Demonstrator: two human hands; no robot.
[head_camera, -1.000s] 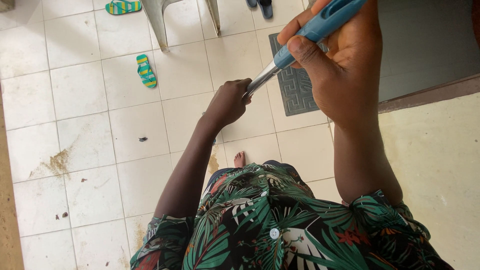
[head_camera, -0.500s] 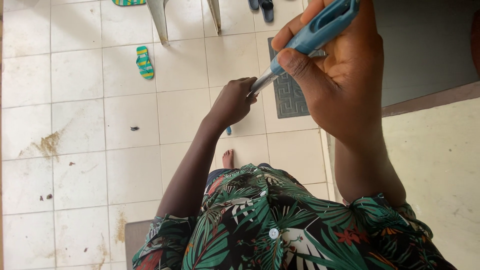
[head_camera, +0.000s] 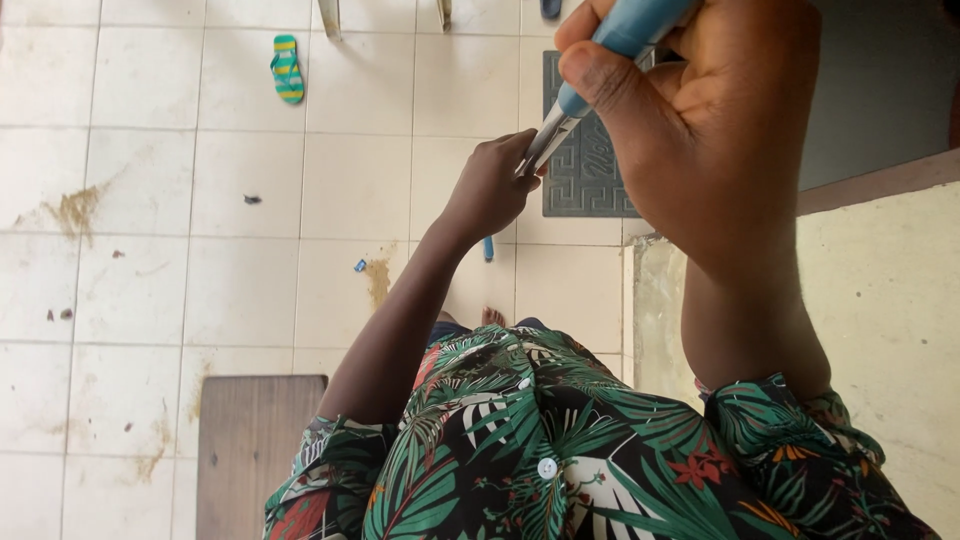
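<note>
My right hand (head_camera: 705, 130) is raised close to the camera at the upper right, closed around the blue handle (head_camera: 625, 30) of a tool. From the handle a shiny metal shaft (head_camera: 548, 140) runs down and left. My left hand (head_camera: 492, 190) is further off and closed around the lower end of that shaft, hiding its tip. A small blue piece (head_camera: 488, 248) pokes out below the left hand. My patterned green shirt (head_camera: 540, 440) fills the bottom of the view.
Below lies a white tiled floor (head_camera: 250, 290) with brown stains. On it are a striped green flip-flop (head_camera: 287, 68), a grey door mat (head_camera: 590, 180) and chair legs (head_camera: 330, 15). A brown board (head_camera: 250, 450) lies at lower left. A cream wall (head_camera: 890, 300) rises at the right.
The view has shifted, so the flip-flop and mat sit higher in frame and the brown board has come into sight. Both hands keep the same hold on the tool.
</note>
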